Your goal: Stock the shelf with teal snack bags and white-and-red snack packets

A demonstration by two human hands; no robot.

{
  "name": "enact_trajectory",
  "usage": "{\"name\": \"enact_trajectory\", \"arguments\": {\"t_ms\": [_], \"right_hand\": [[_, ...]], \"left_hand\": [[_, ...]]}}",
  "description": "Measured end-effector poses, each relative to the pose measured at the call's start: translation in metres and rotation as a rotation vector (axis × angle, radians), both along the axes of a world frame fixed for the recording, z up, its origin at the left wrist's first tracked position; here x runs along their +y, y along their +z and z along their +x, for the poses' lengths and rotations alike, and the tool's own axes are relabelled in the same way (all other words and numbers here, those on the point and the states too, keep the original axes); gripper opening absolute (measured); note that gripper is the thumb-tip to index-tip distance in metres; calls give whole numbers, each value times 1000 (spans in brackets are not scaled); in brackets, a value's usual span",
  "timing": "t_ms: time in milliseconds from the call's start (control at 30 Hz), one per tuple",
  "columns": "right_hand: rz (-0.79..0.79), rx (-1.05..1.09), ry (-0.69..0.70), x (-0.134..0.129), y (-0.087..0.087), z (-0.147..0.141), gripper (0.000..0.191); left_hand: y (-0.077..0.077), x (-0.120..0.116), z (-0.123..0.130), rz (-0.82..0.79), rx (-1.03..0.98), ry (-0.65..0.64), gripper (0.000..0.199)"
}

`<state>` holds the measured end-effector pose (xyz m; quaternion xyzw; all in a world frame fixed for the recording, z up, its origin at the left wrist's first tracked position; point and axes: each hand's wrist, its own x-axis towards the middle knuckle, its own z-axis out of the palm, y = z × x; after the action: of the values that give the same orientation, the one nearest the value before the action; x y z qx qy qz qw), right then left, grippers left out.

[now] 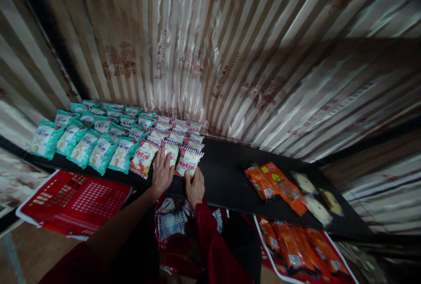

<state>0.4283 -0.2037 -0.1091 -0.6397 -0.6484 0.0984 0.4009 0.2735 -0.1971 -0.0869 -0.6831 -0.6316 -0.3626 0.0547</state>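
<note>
Rows of small white snack packets (143, 157) with red-and-blue striped edges stand on a black shelf (223, 174). My left hand (162, 173) lies with outstretched fingers against the middle front packet (171, 148), partly covering it. At the right end of that front row, my right hand (196, 187) grips the lower right corner of a snack packet (190, 160), thumb on its face and fingers at its side. Directly left of these, several rows of teal snack packets (100, 152) lean back on the shelf.
Orange snack bags (284, 185) and clear packs of round pale food (315, 209) lie farther right. Below the shelf are a red basket (79, 200) at left, another with white packets (173, 222), and one with orange bags (296, 244). Striped curtains (197, 56) hang behind.
</note>
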Motion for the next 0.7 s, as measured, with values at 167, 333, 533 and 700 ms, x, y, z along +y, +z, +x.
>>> {"name": "enact_trajectory", "arguments": {"t_ms": [167,333,533,700], "right_hand": [[8,-6,11,0,1,-1,51],[2,4,1,-1,4,-2,56],[-34,70,-20,-5,12,-3,66],[-32,104,-8,-6,11,-2,65]], "left_hand": [[-5,-1,1,13,-2,-7,51],[-6,-1,2,76,-15,-26,54],[-4,-5,3,149,27,-52,55],[-3,-19,12,191,149,-235,50]]}}
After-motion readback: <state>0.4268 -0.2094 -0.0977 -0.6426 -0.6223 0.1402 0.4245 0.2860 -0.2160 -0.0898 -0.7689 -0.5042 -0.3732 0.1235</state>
